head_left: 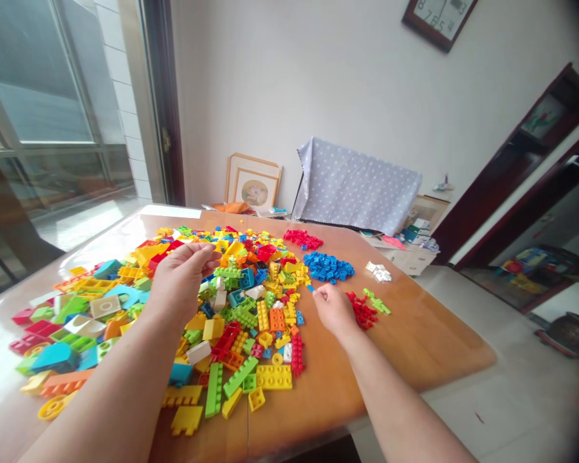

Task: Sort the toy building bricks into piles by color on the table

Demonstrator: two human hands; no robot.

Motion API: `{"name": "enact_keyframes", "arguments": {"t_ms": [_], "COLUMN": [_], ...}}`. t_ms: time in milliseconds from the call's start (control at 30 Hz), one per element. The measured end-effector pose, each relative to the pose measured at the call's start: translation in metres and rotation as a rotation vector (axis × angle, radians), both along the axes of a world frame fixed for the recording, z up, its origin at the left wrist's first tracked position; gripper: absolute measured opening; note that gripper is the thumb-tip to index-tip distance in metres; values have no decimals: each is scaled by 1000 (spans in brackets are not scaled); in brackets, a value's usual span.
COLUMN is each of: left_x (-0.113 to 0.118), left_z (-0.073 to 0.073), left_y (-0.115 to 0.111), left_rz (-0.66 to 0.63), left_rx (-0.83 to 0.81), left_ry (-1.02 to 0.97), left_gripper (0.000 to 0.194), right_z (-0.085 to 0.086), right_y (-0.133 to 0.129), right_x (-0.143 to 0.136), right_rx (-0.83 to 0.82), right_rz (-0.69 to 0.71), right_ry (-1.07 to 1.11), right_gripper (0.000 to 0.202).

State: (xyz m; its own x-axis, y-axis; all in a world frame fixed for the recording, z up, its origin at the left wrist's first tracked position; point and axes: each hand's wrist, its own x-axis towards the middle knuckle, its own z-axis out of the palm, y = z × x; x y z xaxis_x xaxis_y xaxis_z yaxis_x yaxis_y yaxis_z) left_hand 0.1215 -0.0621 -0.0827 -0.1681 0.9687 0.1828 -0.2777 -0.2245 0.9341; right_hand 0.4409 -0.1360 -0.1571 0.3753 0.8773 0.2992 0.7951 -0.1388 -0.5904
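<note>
My left hand point(183, 270) hovers over the big mixed heap of toy building bricks point(241, 315), its fingers curled together; whatever may be between them is hidden. At the heap's right edge, my right hand point(335, 310) pinches a small blue brick point(311, 288) between thumb and finger. Just beyond that hand lies a pile of blue bricks point(329, 267). Small red bricks point(363, 310) sit beside its knuckles, next to a few light green bricks point(377, 301). Farther back are another red pile point(303, 240) and a little group of white bricks point(379, 271).
The wooden table point(429, 341) has a rounded right corner. Behind it, a dotted grey cloth point(357, 183) drapes over something by the wall, with framed pictures point(253, 183) leaning to its left. A low white cabinet point(408, 258) stands behind on the right.
</note>
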Motion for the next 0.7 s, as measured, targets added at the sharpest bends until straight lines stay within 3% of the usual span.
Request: {"name": "enact_keyframes", "arguments": {"t_ms": [100, 200, 500, 700], "left_x": [0, 0, 1, 3], "left_z": [2, 2, 0, -1], "left_y": [-2, -2, -4, -3], "left_rz": [1, -3, -4, -14], "left_rx": [-8, -27, -6, 1], "left_ry": [5, 4, 62, 77], "left_gripper": [27, 28, 28, 24], "right_z": [-9, -14, 7, 11], "right_y": [2, 6, 24, 40], "right_x": [9, 9, -30, -37], "right_rx": [-132, -154, -65, -133], "right_rz": [24, 50, 288, 300], "right_ry": [35, 40, -248, -289], "right_gripper": [18, 18, 23, 16]}}
